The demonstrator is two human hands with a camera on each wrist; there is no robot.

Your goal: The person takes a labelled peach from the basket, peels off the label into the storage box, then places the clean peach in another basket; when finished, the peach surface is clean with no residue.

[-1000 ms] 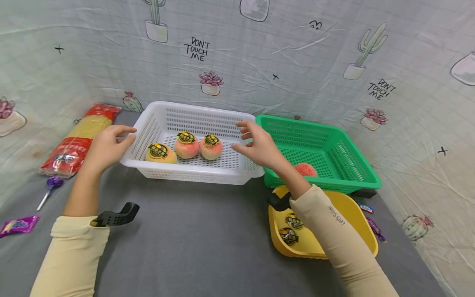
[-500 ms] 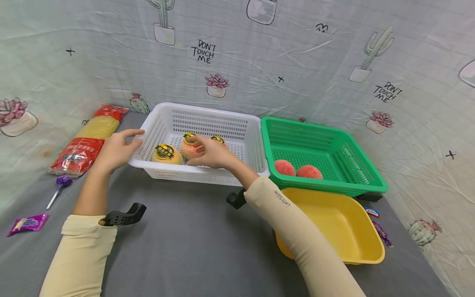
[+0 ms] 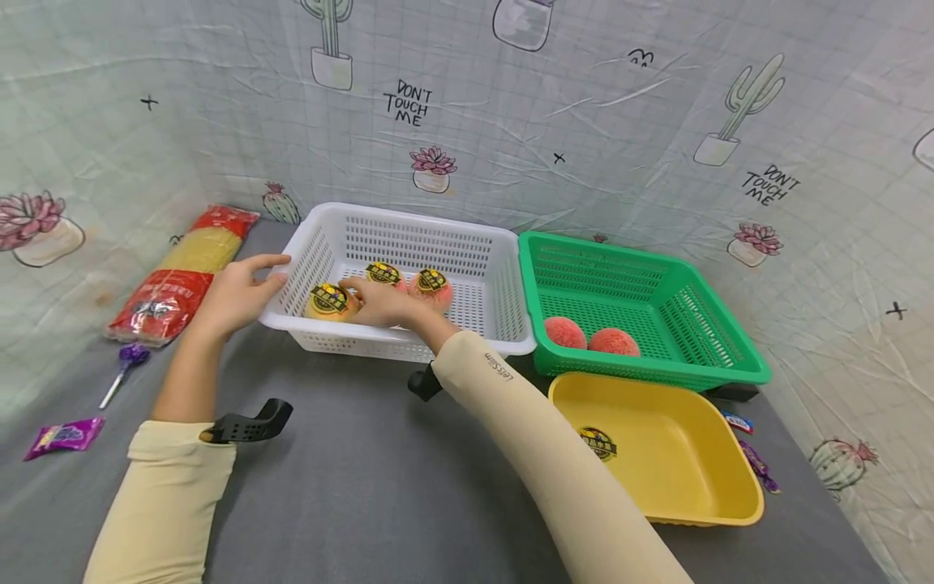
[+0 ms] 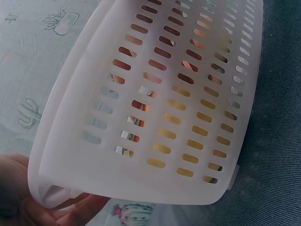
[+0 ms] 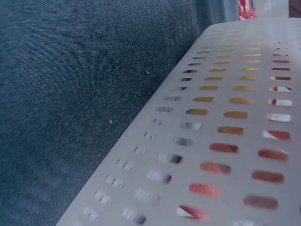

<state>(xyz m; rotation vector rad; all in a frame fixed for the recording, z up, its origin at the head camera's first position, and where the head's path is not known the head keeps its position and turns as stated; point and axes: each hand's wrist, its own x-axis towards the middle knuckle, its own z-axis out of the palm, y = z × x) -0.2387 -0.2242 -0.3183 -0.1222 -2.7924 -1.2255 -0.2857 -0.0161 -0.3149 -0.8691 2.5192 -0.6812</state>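
In the head view my right hand (image 3: 379, 302) reaches into the white basket (image 3: 409, 350), fingers curled at the right side of a rounded yellow fruit (image 3: 330, 302) bearing a black-and-gold sticker. The thumb is mostly hidden. Two pink-and-cream peaches (image 3: 431, 289) with like stickers sit beside that hand, one partly covered by it. My left hand (image 3: 239, 294) holds the basket's left rim; the left wrist view has its fingers (image 4: 87, 207) passing behind the rim's corner. The right wrist view shows only the basket's slotted wall (image 5: 225, 136), with fruit colours through the holes.
A green basket (image 3: 704, 375) with two red fruits (image 3: 614, 341) adjoins the white one. In front of it stands a yellow basin (image 3: 679, 454) with a sticker (image 3: 598, 444) inside. Left lie a red-and-yellow bag (image 3: 182, 276), a lollipop (image 3: 126, 369) and a purple candy (image 3: 66, 436).
My right hand has moved left across the white basket, from its right end past the peaches to the yellow fruit. The left hand stays at the rim; the head view has shifted slightly.
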